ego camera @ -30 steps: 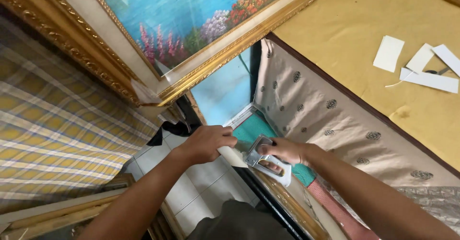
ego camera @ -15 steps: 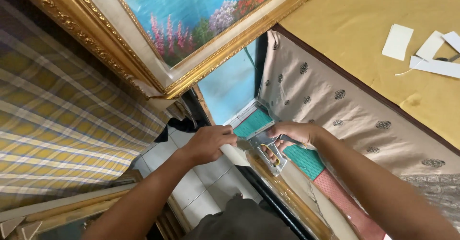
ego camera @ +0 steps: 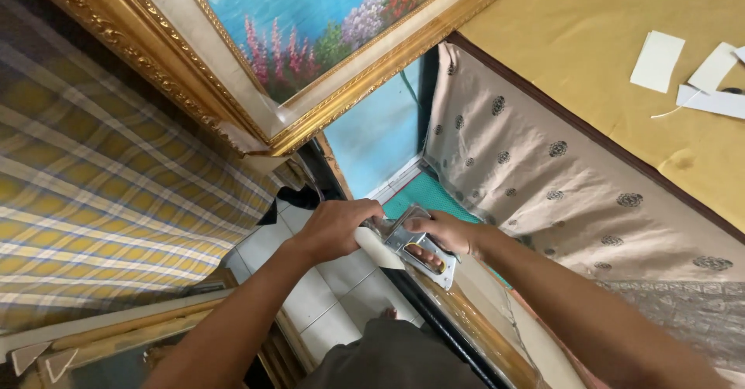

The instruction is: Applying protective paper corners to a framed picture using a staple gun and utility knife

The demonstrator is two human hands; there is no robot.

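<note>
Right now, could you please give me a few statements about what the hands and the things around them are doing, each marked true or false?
1. The right hand grips a metal staple gun. True.
2. The left hand rests flat on the checked cloth. False: it presses the pale sheet beside the staple gun.
3. A gold-framed painting of flowers lies above the hands. True.
4. The white paper pieces lie on the floor tiles. False: they lie on the yellow surface.
</note>
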